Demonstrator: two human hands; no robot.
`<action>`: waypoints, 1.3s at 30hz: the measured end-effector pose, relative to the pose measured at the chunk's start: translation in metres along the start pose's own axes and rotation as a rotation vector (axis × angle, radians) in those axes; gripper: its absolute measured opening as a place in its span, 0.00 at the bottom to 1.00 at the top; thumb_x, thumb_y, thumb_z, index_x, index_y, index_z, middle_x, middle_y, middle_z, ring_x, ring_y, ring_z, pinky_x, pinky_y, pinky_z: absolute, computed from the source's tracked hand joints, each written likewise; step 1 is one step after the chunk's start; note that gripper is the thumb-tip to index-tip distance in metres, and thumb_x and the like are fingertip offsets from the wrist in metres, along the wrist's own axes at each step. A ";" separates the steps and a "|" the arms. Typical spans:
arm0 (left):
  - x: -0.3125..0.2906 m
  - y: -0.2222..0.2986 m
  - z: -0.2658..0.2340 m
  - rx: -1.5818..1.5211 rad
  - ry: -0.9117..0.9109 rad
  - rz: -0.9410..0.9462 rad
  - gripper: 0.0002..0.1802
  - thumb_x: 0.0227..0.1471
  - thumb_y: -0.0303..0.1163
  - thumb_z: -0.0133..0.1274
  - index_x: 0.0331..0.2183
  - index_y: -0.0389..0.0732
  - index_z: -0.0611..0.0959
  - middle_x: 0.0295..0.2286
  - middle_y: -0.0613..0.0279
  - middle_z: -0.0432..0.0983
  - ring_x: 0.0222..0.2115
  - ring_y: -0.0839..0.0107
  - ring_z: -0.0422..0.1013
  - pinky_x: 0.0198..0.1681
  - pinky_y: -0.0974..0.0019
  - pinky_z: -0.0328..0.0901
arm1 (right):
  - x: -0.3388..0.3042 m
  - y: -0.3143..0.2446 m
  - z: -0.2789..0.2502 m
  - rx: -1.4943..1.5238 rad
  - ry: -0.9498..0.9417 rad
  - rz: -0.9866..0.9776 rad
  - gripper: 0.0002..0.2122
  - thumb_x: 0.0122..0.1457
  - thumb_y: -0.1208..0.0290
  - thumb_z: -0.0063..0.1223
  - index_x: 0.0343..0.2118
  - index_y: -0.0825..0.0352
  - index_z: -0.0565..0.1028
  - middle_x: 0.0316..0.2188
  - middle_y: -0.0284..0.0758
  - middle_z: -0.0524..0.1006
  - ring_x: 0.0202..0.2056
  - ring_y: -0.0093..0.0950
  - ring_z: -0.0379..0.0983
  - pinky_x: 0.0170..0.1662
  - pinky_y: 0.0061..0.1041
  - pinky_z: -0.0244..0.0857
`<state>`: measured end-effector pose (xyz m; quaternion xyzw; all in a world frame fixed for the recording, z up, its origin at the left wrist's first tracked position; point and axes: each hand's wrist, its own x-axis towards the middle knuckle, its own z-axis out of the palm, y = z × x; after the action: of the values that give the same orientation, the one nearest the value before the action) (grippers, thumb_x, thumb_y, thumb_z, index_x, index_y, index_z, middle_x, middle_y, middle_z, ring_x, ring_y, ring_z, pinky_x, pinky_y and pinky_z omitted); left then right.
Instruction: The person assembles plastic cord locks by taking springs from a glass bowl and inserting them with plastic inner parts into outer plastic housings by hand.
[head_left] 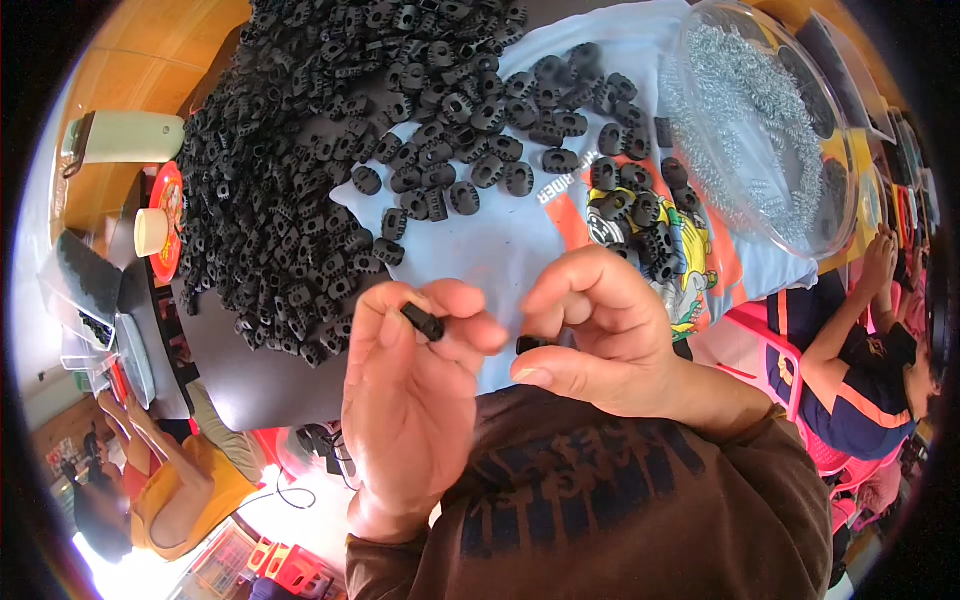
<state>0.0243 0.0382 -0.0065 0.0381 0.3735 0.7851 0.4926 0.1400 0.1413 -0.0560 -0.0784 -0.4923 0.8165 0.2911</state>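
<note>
My left hand (405, 400) is closed, thumb and fingers pinching a small black plastic piece (424, 322) that looks like part of a cord lock. Just to its right, my right hand (610, 335) holds a smaller black plastic piece (530, 345) between thumb and forefinger; most of it is hidden by the fingertips. Both hands hover apart above the near edge of a light blue cloth (460, 250). Beyond them, several loose black ribbed pieces with holes (463, 198) lie on the cloth, and more sit over its printed picture (650, 230).
A big heap of black pieces (270, 200) covers the dark table's (270, 385) left and far side. At the right stands a clear round tray (850, 190) of small metal springs (730, 120). A red round lid (165, 225) is at the left. Other people sit on both sides.
</note>
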 end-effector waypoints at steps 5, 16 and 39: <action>0.010 0.004 -0.001 0.944 0.053 0.225 0.05 0.55 0.24 0.44 0.36 0.37 0.70 0.28 0.59 0.70 0.26 0.69 0.65 0.32 0.70 0.62 | -0.001 -0.009 -0.007 -0.097 -0.115 0.069 0.16 0.46 0.82 0.62 0.37 0.69 0.68 0.29 0.30 0.70 0.32 0.18 0.68 0.38 0.17 0.61; 0.038 0.001 -0.014 2.021 -0.378 0.749 0.18 0.39 0.24 0.52 0.38 0.39 0.76 0.33 0.59 0.69 0.32 0.61 0.65 0.35 0.60 0.60 | 0.006 -0.013 -0.005 -0.351 -0.146 -0.079 0.14 0.42 0.77 0.68 0.30 0.67 0.72 0.22 0.30 0.74 0.21 0.18 0.69 0.22 0.16 0.59; 0.021 0.016 -0.033 1.278 0.031 0.602 0.11 0.51 0.18 0.44 0.37 0.32 0.77 0.35 0.57 0.76 0.38 0.67 0.71 0.44 0.68 0.64 | 0.008 -0.009 -0.006 -0.420 -0.222 -0.079 0.13 0.42 0.74 0.68 0.30 0.67 0.74 0.22 0.32 0.74 0.20 0.24 0.69 0.21 0.21 0.59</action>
<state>-0.0122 0.0334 -0.0268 0.4105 0.7413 0.5149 0.1298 0.1391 0.1532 -0.0498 -0.0274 -0.6829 0.6879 0.2444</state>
